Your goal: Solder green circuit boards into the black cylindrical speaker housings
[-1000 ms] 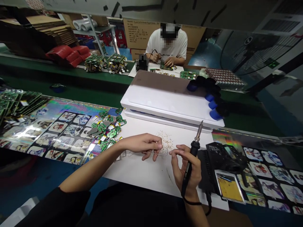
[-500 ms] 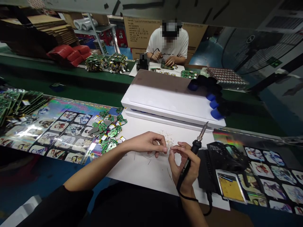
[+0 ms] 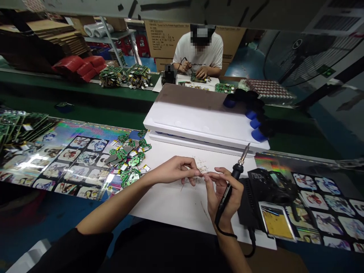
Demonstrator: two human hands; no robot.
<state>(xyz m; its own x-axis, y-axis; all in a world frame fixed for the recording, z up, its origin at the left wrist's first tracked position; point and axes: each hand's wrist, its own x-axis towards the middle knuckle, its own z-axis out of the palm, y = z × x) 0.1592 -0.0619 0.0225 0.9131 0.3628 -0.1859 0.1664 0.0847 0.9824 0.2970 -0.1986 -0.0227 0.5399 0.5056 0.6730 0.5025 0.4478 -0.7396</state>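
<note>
Both hands have closed the gap seen 1.0 s earlier: left hand [image 3: 180,170] and right hand [image 3: 226,195] now meet at the fingertips, right of and below frame centre. Left thumb and forefinger drawn close; what they pinch is too small to tell. Thin wire strands [image 3: 183,184] show just beneath the left fingers. Right hand grips a black-handled soldering iron [image 3: 236,172], its metal tip pointing up and right, away from the fingertips. Short tan wire bits [image 3: 202,167] lie scattered on a white work sheet [image 3: 173,204], just beyond the fingertips. Loose heap of green circuit boards [image 3: 132,155] at centre left; shallow clear-walled tray with a yellow bottom [image 3: 275,223] at lower right.
</note>
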